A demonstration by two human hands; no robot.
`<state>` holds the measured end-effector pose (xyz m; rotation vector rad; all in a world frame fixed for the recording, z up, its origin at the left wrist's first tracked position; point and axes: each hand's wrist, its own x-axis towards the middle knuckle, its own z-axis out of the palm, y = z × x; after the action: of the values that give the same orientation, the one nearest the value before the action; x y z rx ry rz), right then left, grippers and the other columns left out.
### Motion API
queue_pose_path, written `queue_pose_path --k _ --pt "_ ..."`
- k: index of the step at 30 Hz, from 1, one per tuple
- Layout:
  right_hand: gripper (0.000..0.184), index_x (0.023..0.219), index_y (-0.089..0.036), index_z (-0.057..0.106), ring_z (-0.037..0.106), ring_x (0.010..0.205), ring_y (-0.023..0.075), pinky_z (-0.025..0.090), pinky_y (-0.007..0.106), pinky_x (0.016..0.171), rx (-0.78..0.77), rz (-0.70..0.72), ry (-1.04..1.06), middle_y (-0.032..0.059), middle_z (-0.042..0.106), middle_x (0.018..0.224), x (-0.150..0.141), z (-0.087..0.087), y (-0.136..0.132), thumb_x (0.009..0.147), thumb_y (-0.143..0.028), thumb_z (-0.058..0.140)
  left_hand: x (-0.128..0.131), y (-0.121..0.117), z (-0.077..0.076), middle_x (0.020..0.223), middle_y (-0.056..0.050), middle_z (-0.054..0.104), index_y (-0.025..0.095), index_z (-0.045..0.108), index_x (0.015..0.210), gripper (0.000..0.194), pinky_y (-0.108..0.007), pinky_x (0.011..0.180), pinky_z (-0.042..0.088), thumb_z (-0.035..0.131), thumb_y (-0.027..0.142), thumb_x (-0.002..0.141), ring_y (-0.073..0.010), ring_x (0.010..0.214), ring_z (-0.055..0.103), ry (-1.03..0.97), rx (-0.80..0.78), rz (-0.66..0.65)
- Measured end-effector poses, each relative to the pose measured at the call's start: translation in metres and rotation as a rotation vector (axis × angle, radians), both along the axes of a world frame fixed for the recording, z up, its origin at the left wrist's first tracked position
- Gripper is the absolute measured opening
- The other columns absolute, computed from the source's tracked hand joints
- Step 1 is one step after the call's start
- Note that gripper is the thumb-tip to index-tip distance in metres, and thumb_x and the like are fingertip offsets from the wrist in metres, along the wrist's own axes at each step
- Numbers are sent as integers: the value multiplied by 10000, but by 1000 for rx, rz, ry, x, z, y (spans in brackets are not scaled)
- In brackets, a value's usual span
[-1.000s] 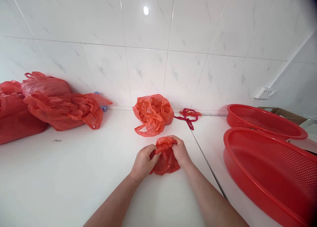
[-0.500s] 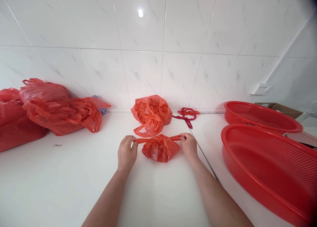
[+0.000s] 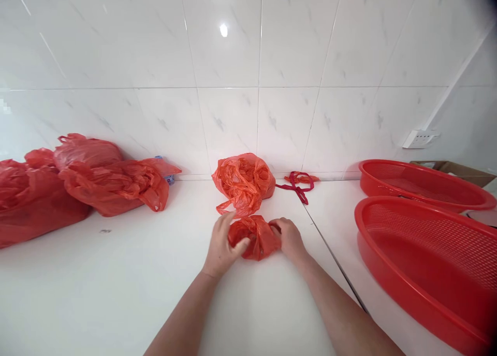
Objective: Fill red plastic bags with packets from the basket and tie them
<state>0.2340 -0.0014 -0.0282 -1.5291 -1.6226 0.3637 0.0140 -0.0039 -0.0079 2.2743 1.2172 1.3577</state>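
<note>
A small red plastic bag [image 3: 256, 239] lies on the white tabletop [image 3: 267, 304] between my two hands, its top gathered loosely. My left hand [image 3: 224, 246] is at the bag's left side, thumb spread from the fingers, with nothing gripped in it. The fingers of my right hand [image 3: 288, 237] are curled onto the bag's right edge, and their tips are partly hidden. Just behind, a larger crumpled red plastic bag [image 3: 248, 177] rests near the wall, one handle loop drooping toward my left hand.
Filled red bags [image 3: 116, 185] stand at the left by the tiled wall. A dark red strap [image 3: 301, 190] lies behind my right hand. Two red perforated basins [image 3: 368, 226] occupy the right side, before a cardboard box [image 3: 462, 170]. A seam [image 3: 334, 255] runs along the tabletop.
Both hands held the small bag's handles stretched out sideways; those are released now. My hands have moved inward to the bag's sides, and the view has shifted slightly left.
</note>
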Motion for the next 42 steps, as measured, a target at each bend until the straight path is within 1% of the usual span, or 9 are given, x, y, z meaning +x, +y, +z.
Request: queue_pose_path --k 3,7,13,17,21,29,33,36,42 --pt "53 658 -215 625 523 684 174 395 295 644 -10 186 -46 16 588 678 -21 -1 -7 703 -232 602 8 -5 -1 1316 -118 485 245 420 1335 771 -461 986 395 721 289 627 -289 1198 462 146 -52 -113" --pt "134 835 -225 651 565 776 183 434 310 700 -58 255 127 25 630 832 -31 -1 -11 761 -284 557 -4 1 -6 1005 -46 649 248 598 1094 374 -363 838 478 553 174 730 -200 923 599 49 -164 25" --pt "260 995 -234 635 580 889 198 459 348 793 -143 241 222 38 635 941 -24 -2 -8 798 -359 519 -78 16 1 818 0 637 214 579 986 241 -291 684 505 509 315 778 -157 726 598 -441 -125 689" --pt "197 907 -234 656 585 894 198 457 348 804 -99 262 144 39 640 959 -24 -7 -5 770 -289 526 -129 16 11 1211 -143 516 162 422 1243 499 -435 914 441 484 397 807 -264 1102 517 -520 65 1104" --pt "187 888 -243 659 590 900 198 457 343 804 -114 249 118 36 644 964 -25 -10 -4 760 -268 525 -151 17 6 1440 -194 289 186 378 1315 639 -617 1025 238 561 432 754 -382 1354 213 -362 -104 1307" --pt "184 876 -236 648 575 886 191 448 335 794 -92 261 60 31 638 937 -26 -6 -5 766 -229 501 -147 29 -13 1464 -208 253 181 406 1323 609 -602 1024 267 542 417 779 -383 1376 169 -134 -274 1107" --pt "182 855 -234 651 564 861 190 442 337 774 -64 254 49 28 632 897 -28 -7 -4 765 -217 494 -131 37 -12 1442 -200 287 157 419 1309 567 -531 1056 286 541 379 802 -350 1369 213 2 -123 923" --pt "178 841 -239 650 564 835 185 442 334 764 -50 260 75 22 629 875 -28 -6 -4 770 -217 489 -105 45 7 1428 -165 322 190 406 1317 535 -482 1048 335 540 335 820 -304 1337 299 98 69 657" --pt "169 833 -240 641 566 801 172 446 324 747 -79 250 158 18 624 867 -26 -1 -7 779 -220 483 -21 63 75 1431 -107 343 280 330 1396 613 -459 1011 385 455 103 823 -267 1308 348 334 257 234"
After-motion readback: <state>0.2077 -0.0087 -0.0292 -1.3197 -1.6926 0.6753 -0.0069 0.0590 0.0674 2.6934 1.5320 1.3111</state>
